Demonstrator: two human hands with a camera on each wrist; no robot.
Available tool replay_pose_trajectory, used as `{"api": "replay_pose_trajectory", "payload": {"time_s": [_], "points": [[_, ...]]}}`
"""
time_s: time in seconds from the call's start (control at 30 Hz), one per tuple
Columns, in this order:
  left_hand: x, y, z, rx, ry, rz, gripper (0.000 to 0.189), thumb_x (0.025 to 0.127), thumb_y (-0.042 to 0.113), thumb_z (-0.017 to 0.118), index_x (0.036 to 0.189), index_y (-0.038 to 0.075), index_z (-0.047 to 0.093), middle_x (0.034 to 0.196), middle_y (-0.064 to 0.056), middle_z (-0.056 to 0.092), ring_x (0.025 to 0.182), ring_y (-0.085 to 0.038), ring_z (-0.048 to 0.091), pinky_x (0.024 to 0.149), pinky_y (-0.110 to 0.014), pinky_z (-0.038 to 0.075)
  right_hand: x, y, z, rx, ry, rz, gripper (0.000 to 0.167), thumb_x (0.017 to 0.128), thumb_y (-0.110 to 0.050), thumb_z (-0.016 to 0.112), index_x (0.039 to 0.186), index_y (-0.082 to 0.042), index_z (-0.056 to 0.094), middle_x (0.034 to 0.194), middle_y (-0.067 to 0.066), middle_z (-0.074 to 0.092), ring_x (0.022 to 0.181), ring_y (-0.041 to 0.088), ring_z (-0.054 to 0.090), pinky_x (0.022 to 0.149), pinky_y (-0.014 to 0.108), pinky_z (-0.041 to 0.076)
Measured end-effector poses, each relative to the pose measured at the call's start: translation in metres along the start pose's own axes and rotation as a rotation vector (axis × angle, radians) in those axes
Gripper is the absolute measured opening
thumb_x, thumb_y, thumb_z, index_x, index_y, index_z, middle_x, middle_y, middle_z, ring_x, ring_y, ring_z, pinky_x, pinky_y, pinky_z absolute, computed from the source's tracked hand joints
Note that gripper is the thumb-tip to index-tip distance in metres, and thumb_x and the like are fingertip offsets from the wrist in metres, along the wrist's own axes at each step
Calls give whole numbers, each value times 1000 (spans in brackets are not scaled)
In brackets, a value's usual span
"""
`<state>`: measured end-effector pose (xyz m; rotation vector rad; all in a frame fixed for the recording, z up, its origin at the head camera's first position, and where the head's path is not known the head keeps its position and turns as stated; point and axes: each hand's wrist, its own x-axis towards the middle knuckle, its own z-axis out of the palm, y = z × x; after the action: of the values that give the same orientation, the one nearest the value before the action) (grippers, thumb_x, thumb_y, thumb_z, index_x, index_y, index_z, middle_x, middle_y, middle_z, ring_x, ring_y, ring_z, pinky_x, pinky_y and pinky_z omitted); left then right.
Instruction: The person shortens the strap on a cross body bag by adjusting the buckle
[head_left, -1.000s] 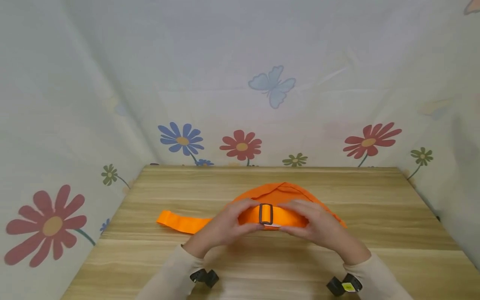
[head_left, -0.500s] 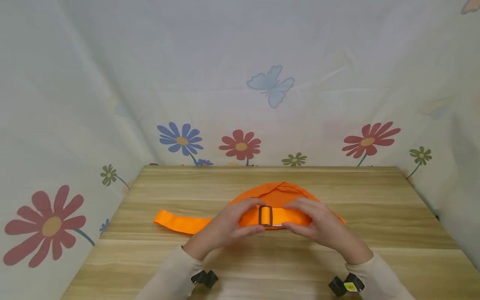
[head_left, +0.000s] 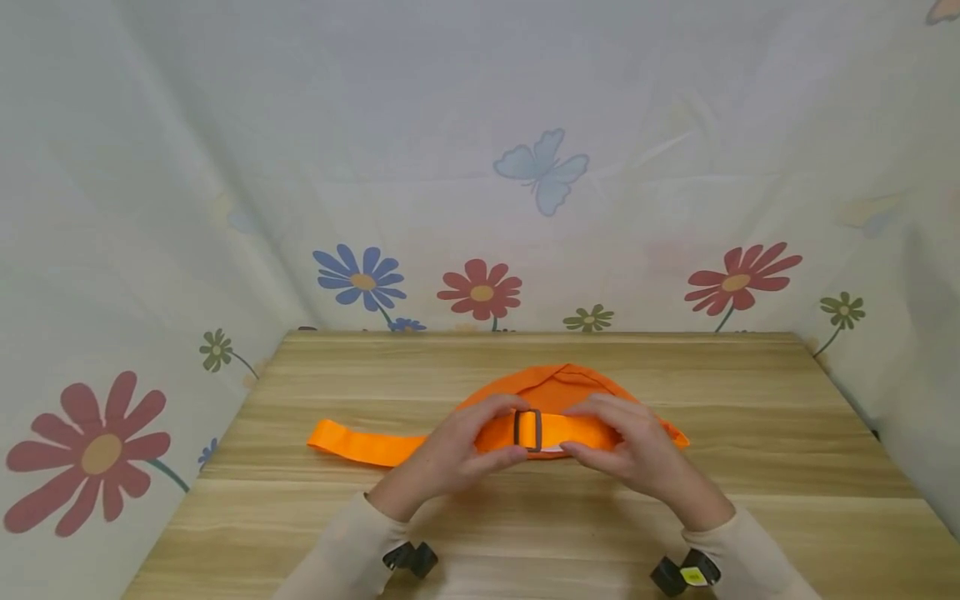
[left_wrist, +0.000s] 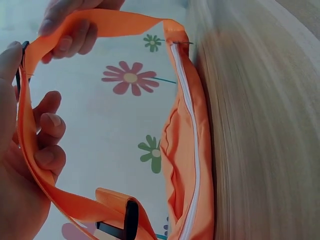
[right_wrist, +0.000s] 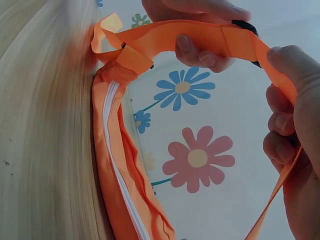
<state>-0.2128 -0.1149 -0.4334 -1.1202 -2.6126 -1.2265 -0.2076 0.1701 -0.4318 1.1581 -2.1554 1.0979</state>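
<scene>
An orange waist bag [head_left: 566,387] with a white zipper [left_wrist: 192,125] rests on the table, its strap [head_left: 573,431] raised in a loop toward me. On the strap sits a dark slider buckle [head_left: 537,430], between my two hands. My left hand [head_left: 448,450] pinches the strap just left of the slider, thumb in front and fingers curled behind. To the right of it, my right hand [head_left: 643,443] grips the strap the same way. A second dark buckle [left_wrist: 131,220] shows near the bag's left end in the left wrist view.
The loose strap end [head_left: 360,444] trails left across the wood-grain table [head_left: 750,400]. A pale cloth backdrop [head_left: 420,125] printed with flowers and a butterfly rises behind the table and along both sides. A black wrist camera [head_left: 410,558] is worn on each forearm.
The slider has shifted slightly left and turned a little. My right hand has moved slightly left, still gripping the strap. The bag has hardly moved.
</scene>
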Motion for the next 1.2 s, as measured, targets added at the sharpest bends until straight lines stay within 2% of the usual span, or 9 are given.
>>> {"api": "replay_pose_trajectory", "payload": {"time_s": [0.13, 0.27, 0.37, 0.5, 0.63, 0.77, 1.0, 1.1, 1.2], "points": [[0, 0, 2, 2, 12, 7, 50, 100, 32, 79, 144, 18, 60, 139, 0, 70, 122, -20, 66, 112, -45, 56, 0, -1, 3, 27, 7, 19, 40, 80, -5, 94, 115, -13, 77, 107, 0, 79, 94, 14, 71, 86, 15, 56], [0, 2, 2, 5, 18, 4, 51, 99, 33, 80, 144, 18, 60, 139, 0, 69, 123, -20, 66, 113, -46, 56, 1, 0, 6, 52, 13, 1, 28, 96, -31, 85, 115, -12, 77, 107, 2, 79, 92, 14, 70, 81, 16, 57], [0, 3, 2, 2, 20, -5, 51, 98, 35, 80, 142, 20, 60, 138, 3, 69, 120, -17, 65, 110, -43, 58, 4, -1, 8, 63, 11, -23, 29, 97, -32, 83, 116, -11, 77, 106, 3, 79, 91, 14, 70, 79, 16, 57], [1, 4, 3, -1, 22, -7, 48, 98, 35, 81, 140, 24, 61, 135, 7, 69, 117, -14, 65, 108, -40, 59, 5, -3, 11, 50, -17, -15, 35, 87, -15, 92, 118, -11, 76, 108, 1, 79, 94, 14, 70, 80, 18, 58], [0, 4, 1, -16, 19, -5, 45, 99, 35, 80, 139, 24, 63, 134, 7, 70, 116, -15, 65, 107, -42, 58, 2, -4, 10, -34, -73, 45, 45, 81, -14, 96, 122, -12, 76, 114, 0, 78, 101, 17, 70, 84, 26, 62], [-3, 4, -4, -37, 22, -54, 44, 98, 35, 81, 138, 25, 65, 134, 6, 71, 117, -17, 65, 108, -46, 58, -3, -2, 4, -123, -118, 71, 52, 79, -16, 97, 126, -13, 75, 119, -2, 77, 105, 16, 70, 90, 31, 64], [-6, 1, -5, -42, 49, -58, 43, 98, 32, 81, 137, 22, 66, 134, 3, 71, 119, -19, 65, 110, -48, 57, -7, 5, -1, -114, -67, -54, 39, 96, -35, 84, 125, -12, 74, 112, -1, 74, 95, 13, 66, 95, 12, 51], [-6, 1, -5, -68, 58, -58, 46, 98, 31, 81, 139, 20, 64, 135, 2, 70, 120, -18, 65, 111, -46, 57, -5, 5, 0, -105, -50, -74, 42, 102, -46, 72, 125, -12, 73, 112, -1, 74, 95, 12, 65, 95, 9, 49], [-6, 0, -6, -84, 59, -55, 47, 98, 30, 80, 140, 20, 61, 135, 2, 70, 122, -18, 65, 112, -44, 56, -3, 3, 1, -92, -37, -66, 42, 102, -47, 70, 124, -12, 74, 111, -1, 74, 94, 13, 65, 97, 8, 48]]}}
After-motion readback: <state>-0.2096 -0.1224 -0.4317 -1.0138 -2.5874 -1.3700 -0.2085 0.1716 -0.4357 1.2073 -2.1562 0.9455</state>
